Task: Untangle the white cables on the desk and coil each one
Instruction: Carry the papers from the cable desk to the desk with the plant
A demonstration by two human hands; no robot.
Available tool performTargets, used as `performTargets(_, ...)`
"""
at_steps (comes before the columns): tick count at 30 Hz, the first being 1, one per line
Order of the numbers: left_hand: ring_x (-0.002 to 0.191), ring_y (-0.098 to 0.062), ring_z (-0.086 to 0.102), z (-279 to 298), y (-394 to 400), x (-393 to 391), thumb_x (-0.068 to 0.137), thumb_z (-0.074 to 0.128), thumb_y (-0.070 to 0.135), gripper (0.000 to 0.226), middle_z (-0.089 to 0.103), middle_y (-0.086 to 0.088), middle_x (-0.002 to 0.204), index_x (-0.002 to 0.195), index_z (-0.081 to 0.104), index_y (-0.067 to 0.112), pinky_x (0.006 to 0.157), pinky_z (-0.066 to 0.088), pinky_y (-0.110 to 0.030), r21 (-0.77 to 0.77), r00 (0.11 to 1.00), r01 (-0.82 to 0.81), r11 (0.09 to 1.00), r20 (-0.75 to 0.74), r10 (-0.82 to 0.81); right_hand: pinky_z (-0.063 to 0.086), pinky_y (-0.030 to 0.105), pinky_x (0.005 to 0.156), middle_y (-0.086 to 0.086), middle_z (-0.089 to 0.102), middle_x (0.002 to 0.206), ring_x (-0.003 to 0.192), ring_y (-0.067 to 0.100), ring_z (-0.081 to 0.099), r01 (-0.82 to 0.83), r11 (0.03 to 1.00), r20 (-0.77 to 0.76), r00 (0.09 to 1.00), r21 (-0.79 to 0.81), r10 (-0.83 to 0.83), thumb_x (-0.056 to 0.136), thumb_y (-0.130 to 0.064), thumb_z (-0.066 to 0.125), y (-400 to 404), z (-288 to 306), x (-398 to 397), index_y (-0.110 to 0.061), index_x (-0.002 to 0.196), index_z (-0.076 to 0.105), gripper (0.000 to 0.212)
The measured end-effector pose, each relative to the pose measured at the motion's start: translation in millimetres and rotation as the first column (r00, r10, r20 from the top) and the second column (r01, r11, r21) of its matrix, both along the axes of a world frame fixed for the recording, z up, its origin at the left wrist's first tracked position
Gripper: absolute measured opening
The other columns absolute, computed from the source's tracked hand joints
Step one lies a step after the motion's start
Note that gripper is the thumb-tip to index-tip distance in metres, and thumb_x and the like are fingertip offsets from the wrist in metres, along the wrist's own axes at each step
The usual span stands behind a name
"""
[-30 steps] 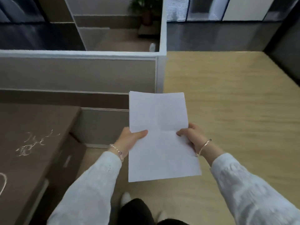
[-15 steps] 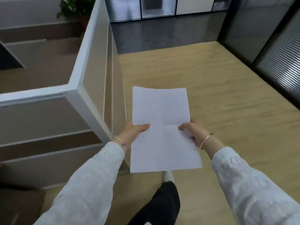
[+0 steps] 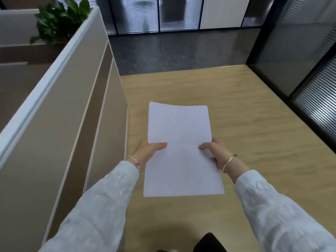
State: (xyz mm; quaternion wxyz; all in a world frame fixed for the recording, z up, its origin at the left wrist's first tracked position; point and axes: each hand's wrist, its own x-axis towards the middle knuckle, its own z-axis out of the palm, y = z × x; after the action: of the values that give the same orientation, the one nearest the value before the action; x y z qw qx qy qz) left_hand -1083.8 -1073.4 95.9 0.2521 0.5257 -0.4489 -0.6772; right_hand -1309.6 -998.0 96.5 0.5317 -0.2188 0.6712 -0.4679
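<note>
The left hand (image 3: 147,151) and the right hand (image 3: 214,153) are each holding a side of a white stack of paper (image 3: 180,151), thumbs on top in a tight grip, over the wood floor (image 3: 254,124). A gray wall panel (image 3: 54,124) is standing on the left. The white cables are not showing here.

left hand (image 3: 148,150), right hand (image 3: 215,152), gripping paper stack (image 3: 180,142)

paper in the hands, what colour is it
Plain white, unmarked; the paper shows best in the head view, the only one.
</note>
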Motion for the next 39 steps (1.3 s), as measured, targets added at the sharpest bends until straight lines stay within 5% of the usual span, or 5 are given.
performTargets(3, 0.09, -0.02, 0.071, -4, -61, -38, 0.079, 0.076, 0.011, 0.017, 0.074, -0.004, 0.1, 0.095, 0.07, 0.012, 0.082, 0.056, -0.035, -0.015, 0.999, -0.047, 0.999, -0.014, 0.046, 0.054, 0.042, 0.077, 0.012, 0.071, 0.095, 0.078, 0.028, 0.066, -0.044, 0.999, -0.014, 0.999, -0.011, 0.044, 0.079, 0.005, 0.056, -71, -6, -40, -0.009, 0.093, 0.065, 0.022)
performTargets(17, 0.091, -0.028, 0.071, 5, -352, -174, 0.081, 0.073, 0.006, 0.029, 0.074, -0.009, 0.102, 0.11, 0.068, 0.006, 0.084, 0.056, -0.041, -0.001, 0.931, -0.353, 0.936, -0.102, 0.351, 0.054, 0.044, 0.082, 0.011, 0.071, 0.098, 0.082, 0.029, 0.066, -0.33, 0.944, -0.04, 0.944, -0.017, 0.329, 0.078, 0.002, 0.058, -436, 8, -185, -0.013, 0.094, 0.065, 0.023)
performTargets(23, 0.085, -0.024, 0.071, -4, -482, -190, 0.08, 0.073, 0.003, 0.036, 0.072, -0.011, 0.104, 0.115, 0.065, 0.005, 0.066, 0.057, -0.029, -0.029, 0.887, -0.456, 0.889, -0.097, 0.452, 0.055, 0.038, 0.073, 0.011, 0.069, 0.094, 0.076, 0.028, 0.065, -0.409, 0.912, -0.03, 0.912, -0.016, 0.408, 0.078, 0.005, 0.056, -583, -1, -196, -0.009, 0.1, 0.065, 0.027)
performTargets(27, 0.087, -0.029, 0.07, -9, -598, -194, 0.079, 0.074, 0.004, 0.03, 0.072, -0.015, 0.104, 0.108, 0.068, 0.001, 0.072, 0.056, -0.033, -0.026, 0.867, -0.497, 0.867, -0.068, 0.494, 0.054, 0.031, 0.063, 0.011, 0.068, 0.089, 0.07, 0.026, 0.064, -0.438, 0.898, -0.023, 0.899, -0.025, 0.438, 0.079, 0.007, 0.054, -705, -4, -198, -0.008, 0.101, 0.064, 0.028)
performTargets(39, 0.088, -0.029, 0.072, 18, -947, -175, 0.081, 0.074, 0.008, 0.028, 0.074, -0.01, 0.097, 0.108, 0.068, 0.004, 0.078, 0.057, -0.038, -0.024, 0.844, -0.537, 0.844, -0.038, 0.536, 0.055, 0.046, 0.077, 0.015, 0.069, 0.092, 0.076, 0.032, 0.066, -0.483, 0.876, -0.022, 0.875, -0.003, 0.483, 0.076, 0.006, 0.059, -1072, 15, -178, -0.004, 0.095, 0.066, 0.023)
